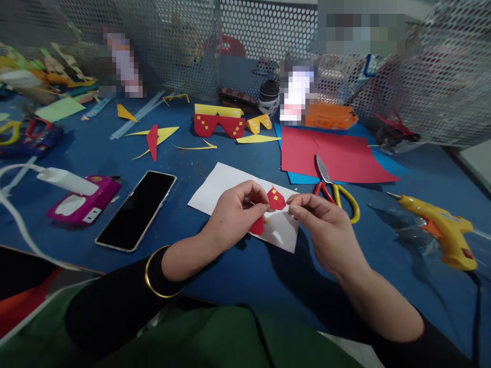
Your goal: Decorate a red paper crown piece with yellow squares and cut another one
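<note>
My left hand [236,212] pinches a small red paper piece [275,199] dotted with tiny yellow squares, holding it just above a white sheet [220,189] on the blue table. Part of the red piece shows below my fingers. My right hand [326,230] is curled, its fingertips meeting the red piece at its right edge; whether it holds anything small there is unclear. A gold bangle [153,276] circles my left wrist.
Red-and-yellow scissors [333,186] lie on red paper [333,153] right of my hands. A yellow glue gun [441,227] rests far right. A phone [136,209], a pink wipes pack [82,202], a red-and-yellow paper craft [218,122] and paper scraps surround them. Mesh panels stand behind.
</note>
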Demonstrator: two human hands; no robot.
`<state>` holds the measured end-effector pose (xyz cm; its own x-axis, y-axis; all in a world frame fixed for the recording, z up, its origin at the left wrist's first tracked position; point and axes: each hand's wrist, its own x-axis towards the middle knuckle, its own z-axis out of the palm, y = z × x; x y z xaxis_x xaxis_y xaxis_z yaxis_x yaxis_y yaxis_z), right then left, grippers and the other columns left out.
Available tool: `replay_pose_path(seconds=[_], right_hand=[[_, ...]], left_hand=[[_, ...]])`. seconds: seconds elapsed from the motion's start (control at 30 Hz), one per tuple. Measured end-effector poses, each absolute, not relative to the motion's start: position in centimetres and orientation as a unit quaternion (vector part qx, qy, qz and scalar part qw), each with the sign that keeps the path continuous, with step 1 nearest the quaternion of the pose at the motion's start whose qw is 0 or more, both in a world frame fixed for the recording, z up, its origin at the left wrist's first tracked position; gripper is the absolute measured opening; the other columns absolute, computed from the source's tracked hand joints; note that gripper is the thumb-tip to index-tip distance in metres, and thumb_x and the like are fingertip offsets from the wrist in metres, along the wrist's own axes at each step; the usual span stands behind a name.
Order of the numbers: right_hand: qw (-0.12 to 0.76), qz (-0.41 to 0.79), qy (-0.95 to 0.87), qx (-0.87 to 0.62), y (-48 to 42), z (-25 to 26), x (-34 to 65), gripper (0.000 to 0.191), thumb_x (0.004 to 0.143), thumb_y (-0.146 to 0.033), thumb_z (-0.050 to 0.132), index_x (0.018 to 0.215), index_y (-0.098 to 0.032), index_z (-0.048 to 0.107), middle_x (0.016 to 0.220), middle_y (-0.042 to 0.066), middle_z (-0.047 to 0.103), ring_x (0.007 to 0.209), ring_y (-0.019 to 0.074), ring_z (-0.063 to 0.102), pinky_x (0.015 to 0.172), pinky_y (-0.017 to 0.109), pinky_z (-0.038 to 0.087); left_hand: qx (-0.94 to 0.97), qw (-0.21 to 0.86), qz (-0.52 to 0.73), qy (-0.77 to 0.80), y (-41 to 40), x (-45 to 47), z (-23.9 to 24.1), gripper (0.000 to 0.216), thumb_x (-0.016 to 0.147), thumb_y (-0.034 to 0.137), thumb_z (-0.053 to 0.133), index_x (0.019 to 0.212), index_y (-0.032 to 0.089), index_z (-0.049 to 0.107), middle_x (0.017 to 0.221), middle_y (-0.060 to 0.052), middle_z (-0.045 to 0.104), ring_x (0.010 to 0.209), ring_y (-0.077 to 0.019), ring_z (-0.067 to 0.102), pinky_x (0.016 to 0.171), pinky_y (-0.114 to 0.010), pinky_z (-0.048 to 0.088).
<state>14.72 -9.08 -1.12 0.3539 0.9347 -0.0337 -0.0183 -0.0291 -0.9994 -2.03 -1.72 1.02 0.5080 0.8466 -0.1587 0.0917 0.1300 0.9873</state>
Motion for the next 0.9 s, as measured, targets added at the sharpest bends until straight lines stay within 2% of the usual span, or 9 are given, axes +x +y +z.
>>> replay_pose_path(seconds=[0.07, 0.17, 0.3, 0.4, 0.63, 0.9], right_hand=[[0.593, 0.361, -0.403, -0.596, -9.1, -1.3, 14.8, 0.015, 0.080, -0.033, 0.076, 0.075, -0.021, 0.068, 0.093, 0.005, 0.068, 0.089, 0.0181, 0.062, 0.073, 0.032, 0.051], [0.584, 0.293, -0.446, -0.612, -9.3, -1.5, 14.8, 0.013, 0.086, -0.033, 0.072, 0.078, -0.023, 0.069, 0.107, 0.008, 0.068, 0.112, 0.0246, 0.062, 0.090, 0.040, 0.052], [0.548, 0.224, -0.503, -0.630, -9.8, -1.3, 14.3, 0.011, 0.089, -0.034, 0.071, 0.083, -0.025, 0.071, 0.121, 0.007, 0.067, 0.120, 0.0260, 0.062, 0.104, 0.049, 0.047], [0.529, 0.173, -0.528, -0.641, -10.0, -1.0, 13.8, 0.009, 0.088, -0.033, 0.071, 0.083, -0.025, 0.073, 0.124, 0.008, 0.068, 0.122, 0.0262, 0.062, 0.105, 0.050, 0.047], [0.495, 0.088, -0.576, -0.644, -10.1, -0.9, 13.5, 0.007, 0.089, -0.029, 0.070, 0.084, -0.024, 0.072, 0.123, 0.009, 0.070, 0.120, 0.0278, 0.064, 0.103, 0.053, 0.048], [0.484, 0.074, -0.585, -0.647, -10.2, -1.0, 13.6, 0.006, 0.089, -0.028, 0.069, 0.085, -0.024, 0.071, 0.122, 0.009, 0.071, 0.119, 0.0277, 0.065, 0.102, 0.052, 0.048]], left_hand=[[0.585, 0.640, 0.286, 0.407, -1.7, -1.9, 1.0, 0.002, 0.079, 0.016, 0.066, 0.078, 0.017, 0.067, 0.071, 0.001, 0.068, 0.062, -0.0116, 0.064, 0.062, -0.024, 0.050], [0.592, 0.626, 0.267, 0.433, -1.9, -1.8, 1.0, 0.011, 0.078, 0.016, 0.065, 0.082, 0.016, 0.075, 0.071, -0.001, 0.071, 0.063, -0.0118, 0.063, 0.062, -0.024, 0.049], [0.591, 0.640, 0.256, 0.419, -2.2, -1.8, 0.8, 0.015, 0.078, 0.025, 0.073, 0.088, 0.015, 0.080, 0.082, -0.005, 0.077, 0.072, -0.0148, 0.067, 0.069, -0.026, 0.051], [0.585, 0.654, 0.262, 0.401, -2.3, -1.8, 0.7, 0.014, 0.077, 0.026, 0.077, 0.086, 0.016, 0.080, 0.084, -0.005, 0.078, 0.074, -0.0144, 0.068, 0.071, -0.026, 0.051], [0.588, 0.661, 0.268, 0.382, -2.3, -1.7, 0.8, 0.009, 0.076, 0.024, 0.076, 0.080, 0.016, 0.079, 0.074, -0.002, 0.074, 0.066, -0.0116, 0.062, 0.064, -0.024, 0.048], [0.624, 0.639, 0.262, 0.366, -2.3, -1.9, 0.8, 0.012, 0.081, 0.027, 0.073, 0.080, 0.016, 0.077, 0.069, 0.001, 0.069, 0.064, -0.0100, 0.058, 0.063, -0.023, 0.045]])
